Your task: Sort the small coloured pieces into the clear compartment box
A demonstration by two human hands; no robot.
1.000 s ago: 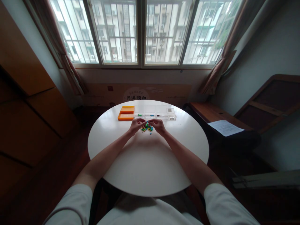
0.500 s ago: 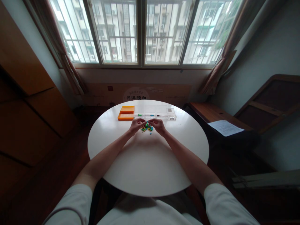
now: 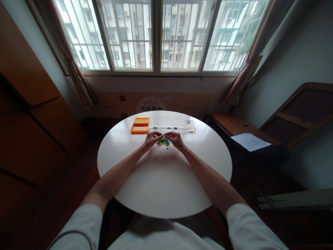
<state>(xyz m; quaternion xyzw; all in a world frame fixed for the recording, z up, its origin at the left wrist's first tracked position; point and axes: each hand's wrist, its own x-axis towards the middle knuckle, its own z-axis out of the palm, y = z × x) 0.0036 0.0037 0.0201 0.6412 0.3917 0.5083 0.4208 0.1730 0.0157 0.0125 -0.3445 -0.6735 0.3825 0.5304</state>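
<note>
Over a pile of small coloured pieces [image 3: 163,142], mostly green, blue and yellow, my left hand [image 3: 151,138] and my right hand [image 3: 175,139] meet at the fingertips. Both are closed in a pinch. A tiny bluish bit shows between the fingertips, too small to name. One loose blue piece [image 3: 167,148] lies just in front of the pile. Behind my hands stands a row of clear plastic boxes [image 3: 179,130]; some hold a few small pieces, green, blue and dark. An open orange case [image 3: 139,126] sits to their left.
Everything stands on a round white table [image 3: 166,187]. To the right, a paper sheet [image 3: 250,142] lies by a wooden bench [image 3: 229,126]. A wide cardboard panel [image 3: 109,104] leans below the barred window behind the table.
</note>
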